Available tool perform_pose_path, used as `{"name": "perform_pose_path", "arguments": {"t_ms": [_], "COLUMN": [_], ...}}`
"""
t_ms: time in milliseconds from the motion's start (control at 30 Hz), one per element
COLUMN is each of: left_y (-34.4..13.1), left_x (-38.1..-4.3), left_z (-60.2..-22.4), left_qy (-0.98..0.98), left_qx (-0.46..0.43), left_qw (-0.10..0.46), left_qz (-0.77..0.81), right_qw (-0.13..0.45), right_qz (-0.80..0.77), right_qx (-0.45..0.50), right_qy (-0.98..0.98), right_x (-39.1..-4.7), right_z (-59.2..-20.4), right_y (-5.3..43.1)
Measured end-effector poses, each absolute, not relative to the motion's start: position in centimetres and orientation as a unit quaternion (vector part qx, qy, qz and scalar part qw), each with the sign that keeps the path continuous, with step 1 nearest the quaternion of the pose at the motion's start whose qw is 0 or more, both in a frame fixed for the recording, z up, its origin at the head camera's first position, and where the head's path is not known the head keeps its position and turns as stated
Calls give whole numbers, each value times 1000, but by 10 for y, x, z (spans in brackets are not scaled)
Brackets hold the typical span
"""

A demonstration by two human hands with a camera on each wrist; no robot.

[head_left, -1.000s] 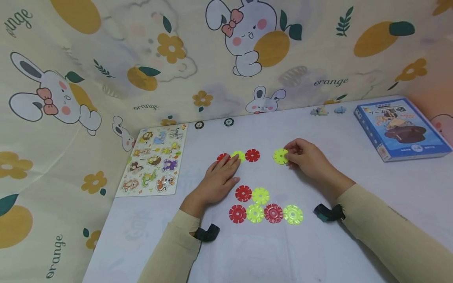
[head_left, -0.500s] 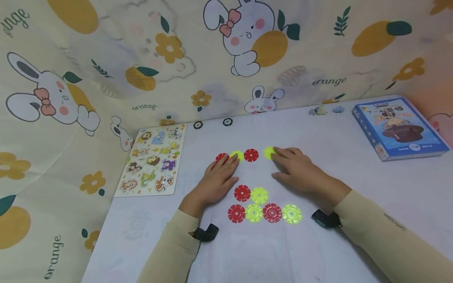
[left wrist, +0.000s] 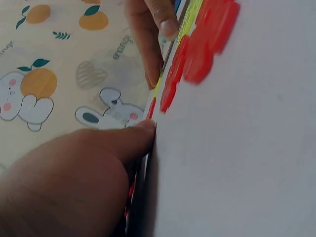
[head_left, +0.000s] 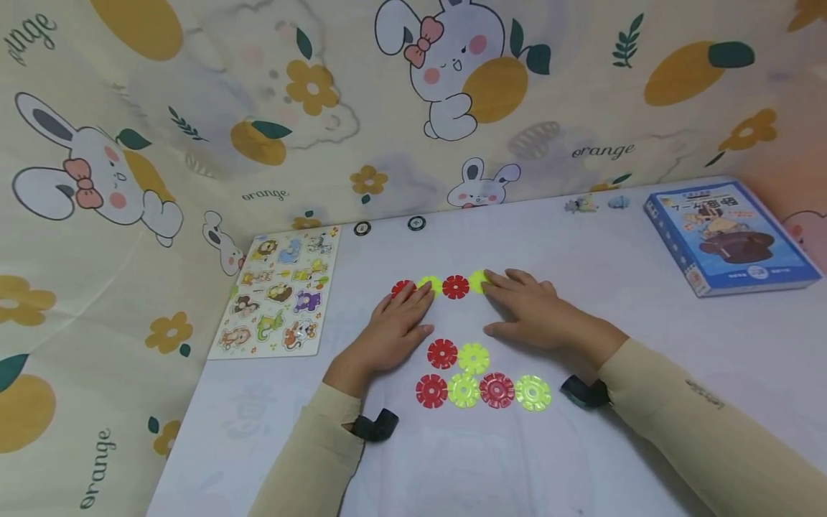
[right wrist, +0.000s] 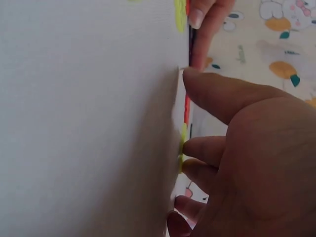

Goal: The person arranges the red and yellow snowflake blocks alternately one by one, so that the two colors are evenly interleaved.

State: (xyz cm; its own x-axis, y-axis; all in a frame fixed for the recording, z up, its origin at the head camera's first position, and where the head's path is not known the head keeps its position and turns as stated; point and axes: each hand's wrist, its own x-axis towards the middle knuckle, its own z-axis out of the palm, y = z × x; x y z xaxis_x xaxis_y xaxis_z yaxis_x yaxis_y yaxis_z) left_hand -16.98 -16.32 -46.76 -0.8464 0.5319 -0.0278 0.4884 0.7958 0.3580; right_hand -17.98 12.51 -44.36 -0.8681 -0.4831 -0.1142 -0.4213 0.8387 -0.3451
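A row of flat, notched plastic discs lies on the white table between my hands. My left hand (head_left: 390,334) rests its extended fingers on the left red disc (head_left: 400,289) and the yellow-green disc (head_left: 430,285) beside it, partly covering both. To their right is an uncovered red disc (head_left: 455,287). With outstretched fingertips my right hand (head_left: 539,309) touches the yellow-green disc (head_left: 477,281) at the row's right end, which sits against that red one. Nearer the front, a red disc (head_left: 442,354) and a yellow-green disc (head_left: 474,357) form a short row.
A front row alternates red and yellow-green discs (head_left: 497,390). An animal puzzle board (head_left: 278,294) lies at left, two black ring-shaped pieces (head_left: 416,223) at the back. Small figures (head_left: 581,204) and a blue box (head_left: 730,233) stand back right, before a printed cloth backdrop (head_left: 388,86).
My right hand let go its pinch on the yellow-green disc, flattened its fingers and slid the disc left against the red one. My left hand stayed in place.
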Motion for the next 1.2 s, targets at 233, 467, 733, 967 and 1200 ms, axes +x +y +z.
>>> {"name": "perform_pose_path", "arguments": {"t_ms": [233,467,733,967,1200], "left_y": [-176,-180,-183,-184,-182], "left_x": [-172,-173,-173,-173,-172], "left_z": [-468,-468,-468,-468,-465], "left_qy": [945,941,941,938,938], "left_qx": [254,250,249,257,251], "left_qw": [77,84,90,87,89], "left_qz": [193,212,213,215,220], "right_qw": [110,122,143,131,132], "right_qz": [-151,-151,-160,-222,-444], "right_qx": [-253,-252,-256,-255,-213], "right_qy": [949,948,943,932,860], "right_x": [-181,-185,-187,-186,-157], "right_z": [-439,-439,-443,-441,-434], "right_y": [113,109,114,119,142]}}
